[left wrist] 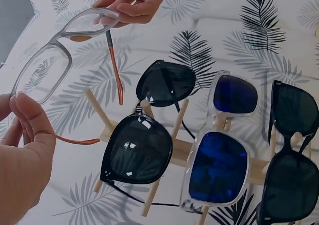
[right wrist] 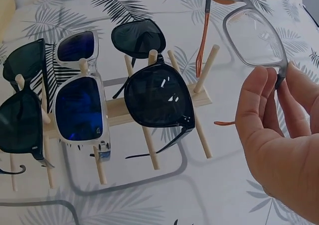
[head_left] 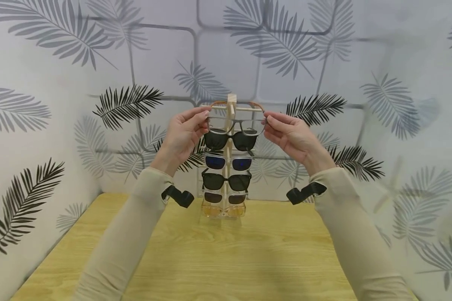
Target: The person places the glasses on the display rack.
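A pair of clear-lensed eyeglasses with a grey frame and orange temple tips is held up between both hands, in front of the top of a wooden eyewear stand. My left hand pinches its left hinge corner; my right hand pinches the right one. In the left wrist view the eyeglasses have both temples unfolded, pointing toward the stand's top pegs. Right below them on the stand hang black sunglasses. The right wrist view shows the right hand's thumb and fingers at the hinge.
Lower on the stand hang blue-lensed sunglasses in a clear frame, black sunglasses, dark-lensed ones and an orange-tinted pair at the bottom. The stand is on a wooden table, before a leaf-patterned wall.
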Demonstrator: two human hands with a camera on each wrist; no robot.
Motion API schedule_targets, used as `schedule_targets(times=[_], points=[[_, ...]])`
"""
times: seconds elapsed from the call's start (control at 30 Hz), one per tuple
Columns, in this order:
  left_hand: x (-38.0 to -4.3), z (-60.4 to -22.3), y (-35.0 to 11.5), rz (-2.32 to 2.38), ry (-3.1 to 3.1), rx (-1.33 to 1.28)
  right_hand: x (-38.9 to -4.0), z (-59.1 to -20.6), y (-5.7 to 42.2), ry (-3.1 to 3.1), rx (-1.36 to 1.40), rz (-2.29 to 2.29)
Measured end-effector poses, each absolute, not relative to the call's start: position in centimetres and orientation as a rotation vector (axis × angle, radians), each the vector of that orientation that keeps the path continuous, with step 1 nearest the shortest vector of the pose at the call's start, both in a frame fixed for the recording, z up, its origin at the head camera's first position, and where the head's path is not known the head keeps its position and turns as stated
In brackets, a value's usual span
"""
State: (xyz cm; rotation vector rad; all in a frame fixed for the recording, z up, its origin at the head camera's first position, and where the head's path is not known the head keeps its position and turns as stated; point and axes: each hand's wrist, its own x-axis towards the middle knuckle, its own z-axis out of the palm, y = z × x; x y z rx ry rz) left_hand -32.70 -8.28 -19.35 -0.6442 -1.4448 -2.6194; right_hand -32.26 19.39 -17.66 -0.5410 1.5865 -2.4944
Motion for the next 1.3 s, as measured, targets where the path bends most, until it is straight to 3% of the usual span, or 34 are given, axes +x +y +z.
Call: schedule_targets(times=[0.4,1.3], points=[[-34.2,-18.0,-9.2,-2.607,-1.501,-0.560,-33.8,-16.5,17.7,1.787,-0.491,-2.529],[-37.0,-18.8,-8.3,-2.355,-1.693,-0.416,-37.4,-16.9,16.6,1.847,-0.256,-2.538]])
